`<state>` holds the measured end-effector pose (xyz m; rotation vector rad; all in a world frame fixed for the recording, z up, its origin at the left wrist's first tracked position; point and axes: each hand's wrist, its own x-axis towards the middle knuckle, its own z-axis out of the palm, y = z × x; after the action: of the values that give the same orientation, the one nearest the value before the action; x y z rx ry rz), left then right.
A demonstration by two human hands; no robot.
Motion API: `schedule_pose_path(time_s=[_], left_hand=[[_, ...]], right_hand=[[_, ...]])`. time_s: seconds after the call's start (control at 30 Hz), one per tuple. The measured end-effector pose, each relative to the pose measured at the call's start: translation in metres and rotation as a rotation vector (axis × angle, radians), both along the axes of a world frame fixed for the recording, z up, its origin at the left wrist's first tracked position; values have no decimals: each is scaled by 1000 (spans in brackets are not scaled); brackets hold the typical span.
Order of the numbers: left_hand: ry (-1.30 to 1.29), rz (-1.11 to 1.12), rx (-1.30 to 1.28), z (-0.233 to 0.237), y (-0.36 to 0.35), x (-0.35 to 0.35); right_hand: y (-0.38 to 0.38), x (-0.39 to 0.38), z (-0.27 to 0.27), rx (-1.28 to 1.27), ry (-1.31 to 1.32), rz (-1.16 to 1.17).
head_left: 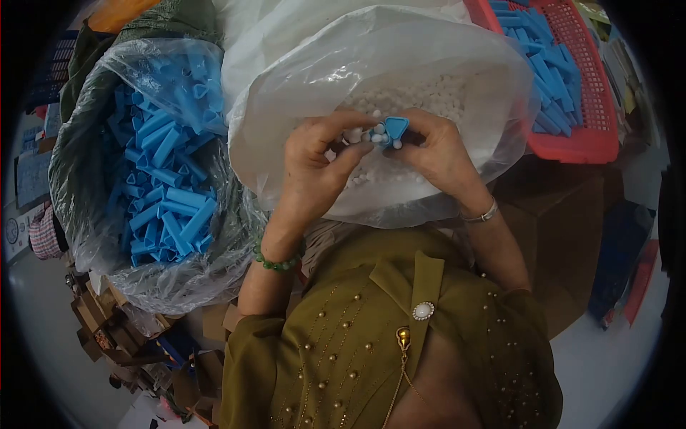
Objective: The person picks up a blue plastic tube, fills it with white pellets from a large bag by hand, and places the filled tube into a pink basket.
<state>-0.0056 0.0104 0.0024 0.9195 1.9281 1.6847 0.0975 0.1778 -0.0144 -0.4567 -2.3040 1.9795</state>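
Note:
Above the large clear plastic bag (286,100), my two hands meet at a blue triangular tube (396,127), whose open end faces up. My right hand (439,150) is closed around this tube. My left hand (318,154) is closed on several small white pieces (355,134), with thumb and fingertips at the tube's left side. Other white pieces cluster against the tube. Below the hands, many loose white pieces (436,93) lie inside the bag. My fingers hide the lower part of the tube.
On the left, a plastic-lined sack (68,164) holds many blue triangular tubes (168,146). A red basket (597,93) at the upper right holds more of them. Cardboard boxes (550,222) stand on the right, with more cardboard (114,322) at the lower left.

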Motion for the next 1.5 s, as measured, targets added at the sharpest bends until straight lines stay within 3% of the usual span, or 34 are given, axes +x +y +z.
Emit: schedule_pose_path(time_s=[0.07,0.17,0.37,0.47,0.57,0.7,0.97,1.07,1.17,1.23,1.27,1.33,1.37,1.43,1.47,1.5], left_hand=[[254,49,-62,8,4,4],[294,49,-57,6,4,2],[134,-10,-69,10,-1,4],[242,25,-28,13,2,6],[457,-3,-111,22,7,11],[473,7,-156,24,7,12],[159,-5,-103,13,-4,9],[354,-2,-51,8,0,9],[180,11,27,-4,-1,12],[105,22,86,-5,-4,12],[25,39,143,-5,-6,12],[37,21,133,-3,-9,12],[51,-3,122,-2,-10,12],[39,-41,161,0,-5,18],[25,-76,200,0,-3,20],[25,-75,204,1,-2,20]], right_hand=[[0,1,3,26,17,-23],[0,2,7,191,76,-54],[2,7,3,-84,100,-6],[1,9,4,-197,96,-16],[-3,8,10,30,82,0],[-4,8,11,43,117,-36],[-7,8,8,20,140,-12],[-8,9,14,14,151,-20],[-7,10,16,236,193,98],[-2,10,12,806,298,-10],[4,12,11,807,297,-9],[13,14,8,532,116,-109],[11,13,9,531,118,-107],[5,12,12,-420,111,108],[0,12,10,-417,111,106],[-6,12,7,-602,126,138]])
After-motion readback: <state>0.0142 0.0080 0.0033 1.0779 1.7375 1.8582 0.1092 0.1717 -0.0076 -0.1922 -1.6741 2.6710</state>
